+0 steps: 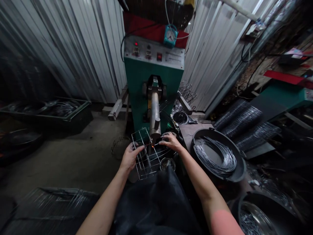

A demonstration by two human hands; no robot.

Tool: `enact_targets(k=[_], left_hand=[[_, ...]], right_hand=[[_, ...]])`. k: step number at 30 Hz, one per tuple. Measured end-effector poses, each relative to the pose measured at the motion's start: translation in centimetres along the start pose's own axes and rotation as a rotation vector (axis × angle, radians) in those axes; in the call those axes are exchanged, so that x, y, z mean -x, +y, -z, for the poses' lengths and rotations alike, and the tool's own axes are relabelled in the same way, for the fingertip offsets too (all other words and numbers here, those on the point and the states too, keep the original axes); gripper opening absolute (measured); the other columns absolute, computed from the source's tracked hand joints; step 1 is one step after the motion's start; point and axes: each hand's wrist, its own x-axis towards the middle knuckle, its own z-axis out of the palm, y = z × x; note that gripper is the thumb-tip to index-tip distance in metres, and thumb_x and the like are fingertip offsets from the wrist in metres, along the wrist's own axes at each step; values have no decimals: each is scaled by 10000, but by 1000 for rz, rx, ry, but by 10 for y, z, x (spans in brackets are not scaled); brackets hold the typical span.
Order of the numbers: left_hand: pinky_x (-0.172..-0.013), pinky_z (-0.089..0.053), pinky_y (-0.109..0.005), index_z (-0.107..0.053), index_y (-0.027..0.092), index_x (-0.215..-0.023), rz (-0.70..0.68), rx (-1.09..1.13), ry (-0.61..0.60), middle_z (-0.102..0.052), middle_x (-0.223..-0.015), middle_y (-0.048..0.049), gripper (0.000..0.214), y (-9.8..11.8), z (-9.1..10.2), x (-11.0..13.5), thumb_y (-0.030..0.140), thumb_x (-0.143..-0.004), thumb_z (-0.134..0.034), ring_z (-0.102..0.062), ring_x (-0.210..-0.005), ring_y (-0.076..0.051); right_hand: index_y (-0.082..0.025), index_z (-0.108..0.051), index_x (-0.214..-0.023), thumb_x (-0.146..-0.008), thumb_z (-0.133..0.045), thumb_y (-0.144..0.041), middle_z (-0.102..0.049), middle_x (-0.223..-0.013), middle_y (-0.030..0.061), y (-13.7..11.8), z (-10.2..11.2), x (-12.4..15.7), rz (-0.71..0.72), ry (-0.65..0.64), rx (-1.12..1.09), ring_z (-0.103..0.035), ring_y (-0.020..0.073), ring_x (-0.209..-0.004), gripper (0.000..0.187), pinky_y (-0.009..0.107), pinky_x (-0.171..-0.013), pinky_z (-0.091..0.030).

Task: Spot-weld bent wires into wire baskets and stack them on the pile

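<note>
A wire mesh grid (144, 155) lies tilted under the round metal electrode (155, 119) of a green spot-welding machine (153, 78). A small orange glow shows at the electrode tip, on the grid. My left hand (130, 157) grips the grid's left edge, fingers wrapped on the wires. My right hand (170, 141) is closed on a curved wire ring (163, 150) that lies across the grid's right side by the glow.
A black pan (238, 174) with bent wires sits to the right, and another pan (269, 212) stands nearer. Stacked wire parts (246, 122) lie behind. A dark crate (61, 112) stands at left. A small tin (167, 163) sits below the grid. Corrugated walls enclose the machine.
</note>
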Motion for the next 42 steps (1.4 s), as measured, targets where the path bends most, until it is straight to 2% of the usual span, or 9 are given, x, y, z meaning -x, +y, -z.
enact_targets(k=[5,12,16,20,25,28,32,37,42], left_hand=[[-549,-390,-166,-523,162,-716,-6,-44,-49,-507,-630,65,376,-8,20,11,274,-482,-795,-480,-560,-55],[-755,-515,-254,-540,176,-725,171,215,20,-530,-616,84,406,-16,86,60,183,-428,-817,-543,-565,-59],[-801,-528,-324,-578,192,-786,194,335,120,-595,-674,56,426,-16,108,86,223,-437,-820,-588,-646,-102],[-931,-446,-467,-623,190,-829,75,412,-55,-568,-595,51,404,-9,110,98,358,-502,-791,-575,-641,-126],[-963,-390,-421,-635,185,-954,1,93,18,-666,-885,-54,514,21,113,92,348,-488,-778,-588,-971,-240],[-996,-338,-380,-598,217,-1072,-282,-171,98,-647,-1028,-57,505,56,101,98,361,-601,-708,-532,-1090,-230],[-941,-384,-334,-635,228,-1065,-508,-464,-167,-648,-1053,-61,515,108,54,118,306,-568,-744,-538,-1068,-252],[-742,-456,-262,-709,187,-853,-528,-469,-354,-673,-809,-43,274,142,5,115,330,-620,-709,-594,-823,-206],[-427,-363,-202,-685,165,-885,-281,-378,-363,-521,-528,22,407,140,-1,86,411,-564,-735,-470,-480,-106]], right_hand=[[-184,-639,-753,-752,-626,-468,-616,-955,58,-19,1,25,97,18,68,-497,200,-987,284,421,-932,-225],[-187,-518,-1163,-741,-655,-386,-598,-1076,103,-27,33,97,194,195,-137,-523,211,-1026,487,381,-892,-378],[-193,-589,-1020,-803,-571,-377,-645,-925,50,-31,60,118,148,277,-301,-601,165,-849,285,296,-752,-465],[-191,-607,-878,-859,-489,-352,-641,-763,19,-70,75,120,317,472,-284,-595,130,-685,201,251,-637,-467],[-179,-586,-839,-898,-436,-316,-611,-708,28,-128,79,107,545,538,-70,-559,117,-640,212,234,-608,-451],[-167,-587,-843,-908,-417,-332,-625,-735,47,-147,72,97,620,400,57,-565,125,-678,246,232,-635,-448],[-163,-597,-870,-905,-420,-359,-640,-793,54,-160,64,86,539,220,108,-579,133,-727,267,231,-682,-436],[-165,-627,-872,-872,-477,-345,-646,-772,8,-160,84,82,334,171,-55,-588,117,-713,235,206,-673,-420],[-160,-619,-1012,-833,-516,-315,-662,-894,27,-131,87,84,235,243,-120,-591,139,-817,259,229,-744,-418]])
